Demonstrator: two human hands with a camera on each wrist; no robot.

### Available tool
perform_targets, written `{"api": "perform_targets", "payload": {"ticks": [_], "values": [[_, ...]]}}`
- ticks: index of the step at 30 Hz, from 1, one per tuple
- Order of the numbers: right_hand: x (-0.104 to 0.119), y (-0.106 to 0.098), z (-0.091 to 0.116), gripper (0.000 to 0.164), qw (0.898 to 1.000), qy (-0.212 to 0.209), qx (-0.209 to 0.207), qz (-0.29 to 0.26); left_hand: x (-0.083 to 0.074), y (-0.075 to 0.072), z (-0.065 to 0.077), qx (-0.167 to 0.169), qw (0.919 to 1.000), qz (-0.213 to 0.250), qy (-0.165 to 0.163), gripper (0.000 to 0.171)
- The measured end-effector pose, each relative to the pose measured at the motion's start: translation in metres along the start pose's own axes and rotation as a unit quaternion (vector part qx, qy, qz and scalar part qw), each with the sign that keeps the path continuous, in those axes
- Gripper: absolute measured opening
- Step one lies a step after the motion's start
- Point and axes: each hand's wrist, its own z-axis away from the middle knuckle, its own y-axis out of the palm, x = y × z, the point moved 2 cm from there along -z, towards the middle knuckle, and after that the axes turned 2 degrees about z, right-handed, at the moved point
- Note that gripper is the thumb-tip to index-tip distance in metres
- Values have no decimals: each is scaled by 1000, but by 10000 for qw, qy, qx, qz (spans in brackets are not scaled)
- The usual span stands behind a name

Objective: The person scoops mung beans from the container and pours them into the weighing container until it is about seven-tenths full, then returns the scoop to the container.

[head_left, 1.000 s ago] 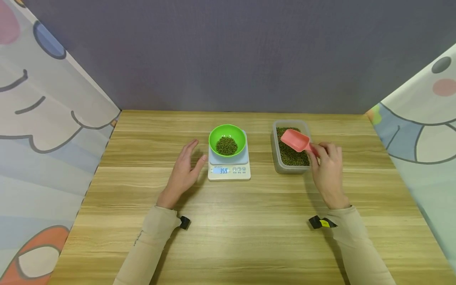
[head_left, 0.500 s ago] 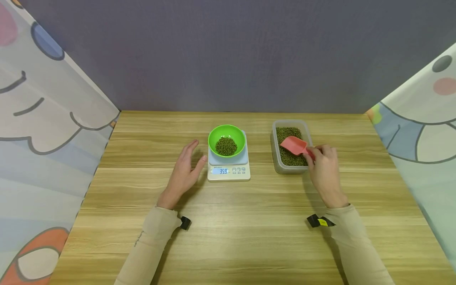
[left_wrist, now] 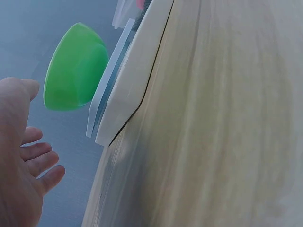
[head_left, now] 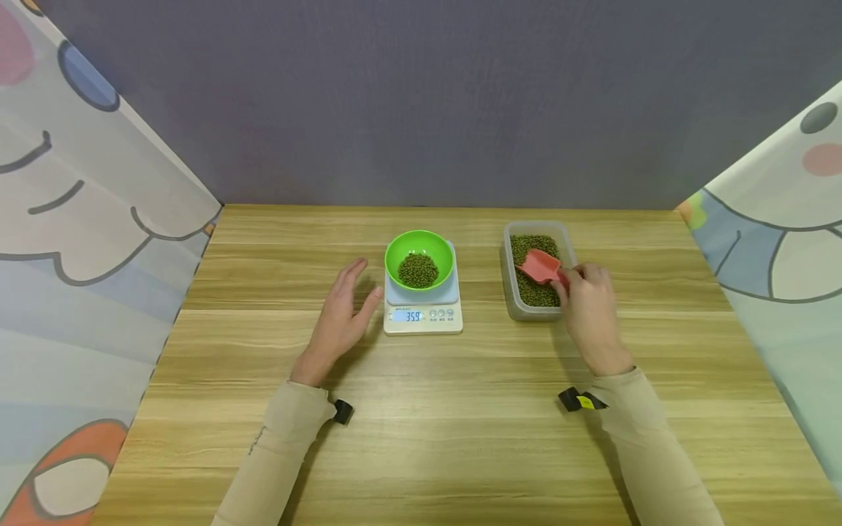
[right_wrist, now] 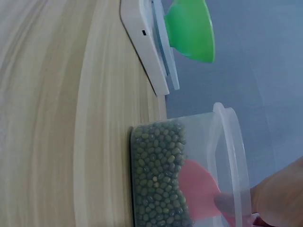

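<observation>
My right hand (head_left: 588,314) grips the handle of a pink scoop (head_left: 541,267). The scoop's bowl is down inside a clear plastic box (head_left: 509,296), its tip at the surface of the mung beans (right_wrist: 158,175). In the middle, a green bowl (head_left: 397,252) with a small heap of mung beans (head_left: 418,271) sits on a white digital kitchen scale (head_left: 423,323), whose display reads 35.9. Just left of the scale hovers my left hand (head_left: 338,314), fingers relaxed and slightly spread, holding nothing; the left wrist view shows it beside the bowl without contact.
Everything stands on a wood-grain table (head_left: 421,438), with a grey wall (head_left: 447,102) behind it. Cartoon-printed cloths hang at the left and right sides. Each wrist wears a small black camera mount (head_left: 342,411).
My right hand has lowered the scoop into the box and shifted slightly left, its tip now at the beans. The left hand, bowl and scale reading stay the same.
</observation>
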Motion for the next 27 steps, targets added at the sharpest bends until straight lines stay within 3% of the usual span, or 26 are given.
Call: {"api": "perform_targets", "payload": {"ticks": [11,27], "values": [[5,6,-5,22,9998,20,108,154,0,1,-1,-8,10000,-27,60,63],[8,12,-14,22,9971,250,576,436,-2,3,-2,13,10000,-93,15,65]]}}
